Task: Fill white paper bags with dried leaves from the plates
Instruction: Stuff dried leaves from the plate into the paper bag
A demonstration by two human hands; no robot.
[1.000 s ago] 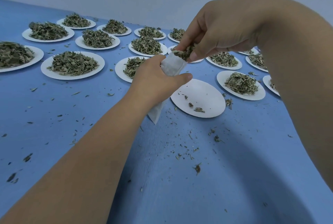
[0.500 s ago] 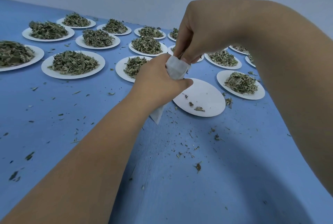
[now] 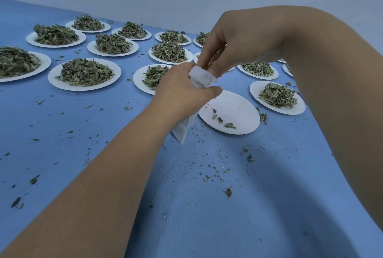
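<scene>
Above the near middle of the blue table (image 3: pixel 207 226), the left hand (image 3: pixel 182 92) gripped a white paper bag (image 3: pixel 200 77) round its neck. Fingers and thumb were curled about it, so the open mouth stood up out of the fist and the lower corner hung down below; whether that corner touched the table could not be told. The right hand (image 3: pixel 238 46) came in from above with its fingers bunched, the fingertips (image 3: pixel 213 72) pressed at the bag's mouth. Whether they pinched leaves, the paper rim or nothing at all was hidden by the fingers themselves.

Just beyond the bag lay a nearly bare plate (image 3: pixel 238 104) (a few scraps of leaf were all it carried), which suggested that its heap had gone into this bag or one like it. That was about all that looked done. A dozen or so other plates (image 3: pixel 62 83) spread across the far side of the table, each heaped with dried leaves (image 3: pixel 85 72), and no filled bag was in view anywhere. Crumbs of leaf (image 3: pixel 228 191) were scattered over the table near the hands.

By that reckoning the task was in its early part. One plate was as good as cleared, the bag in hand was not yet closed or set down, and nearly every plate was left to go.
</scene>
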